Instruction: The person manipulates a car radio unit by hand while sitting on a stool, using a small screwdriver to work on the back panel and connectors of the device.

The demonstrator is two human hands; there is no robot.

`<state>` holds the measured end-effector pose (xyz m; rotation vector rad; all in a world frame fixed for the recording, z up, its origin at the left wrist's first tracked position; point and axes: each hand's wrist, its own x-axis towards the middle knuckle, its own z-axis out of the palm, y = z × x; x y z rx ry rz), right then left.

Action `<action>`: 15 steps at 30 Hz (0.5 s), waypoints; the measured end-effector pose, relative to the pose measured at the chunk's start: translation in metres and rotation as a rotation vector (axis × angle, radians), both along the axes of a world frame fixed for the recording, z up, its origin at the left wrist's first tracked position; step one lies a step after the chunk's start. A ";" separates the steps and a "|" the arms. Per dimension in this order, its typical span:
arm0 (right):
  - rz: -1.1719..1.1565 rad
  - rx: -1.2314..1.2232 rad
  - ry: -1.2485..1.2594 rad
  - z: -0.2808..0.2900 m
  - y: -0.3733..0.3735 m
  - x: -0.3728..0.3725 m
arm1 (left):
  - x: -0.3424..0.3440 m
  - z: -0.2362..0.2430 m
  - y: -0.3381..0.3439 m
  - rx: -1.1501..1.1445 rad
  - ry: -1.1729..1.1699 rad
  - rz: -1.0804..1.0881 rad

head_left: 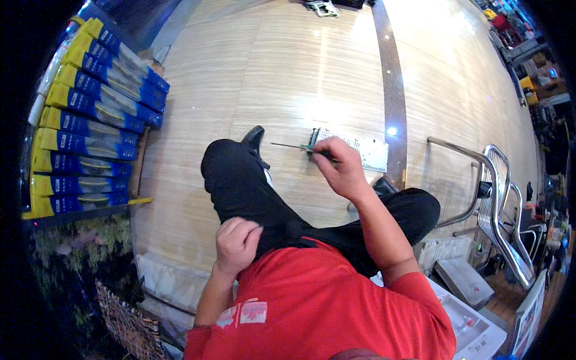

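My right hand (341,168) is closed on a screwdriver (288,144) with a green handle, its long thin shaft pointing left. Beneath and beyond that hand, a silver metal panel (372,153) with perforations and a dark edge lies on the floor, partly hidden. My left hand (237,245) rests at my black-trousered left thigh (234,174), its fingers curled; I cannot make out whether anything is inside them.
A rack of yellow-and-blue packages (96,129) stands left on the tiled floor (270,72). Steel tube seating (501,210) is at right, a white plastic basin (477,330) behind me at lower right. Dark items (324,9) lie ahead.
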<state>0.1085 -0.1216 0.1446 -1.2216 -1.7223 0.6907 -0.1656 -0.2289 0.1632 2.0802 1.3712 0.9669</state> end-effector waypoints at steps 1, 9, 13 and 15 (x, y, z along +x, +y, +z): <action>-0.038 -0.024 -0.017 -0.002 -0.011 0.014 | 0.011 0.001 0.016 0.043 -0.015 -0.089; -0.583 -0.228 -0.134 0.015 -0.189 0.101 | 0.151 0.010 0.117 0.324 -0.214 -0.723; -1.005 -0.343 0.050 0.007 -0.314 0.090 | 0.249 0.018 0.115 0.435 -0.381 -1.000; -1.107 -0.369 0.182 0.016 -0.342 0.072 | 0.273 0.026 0.104 0.444 -0.478 -1.090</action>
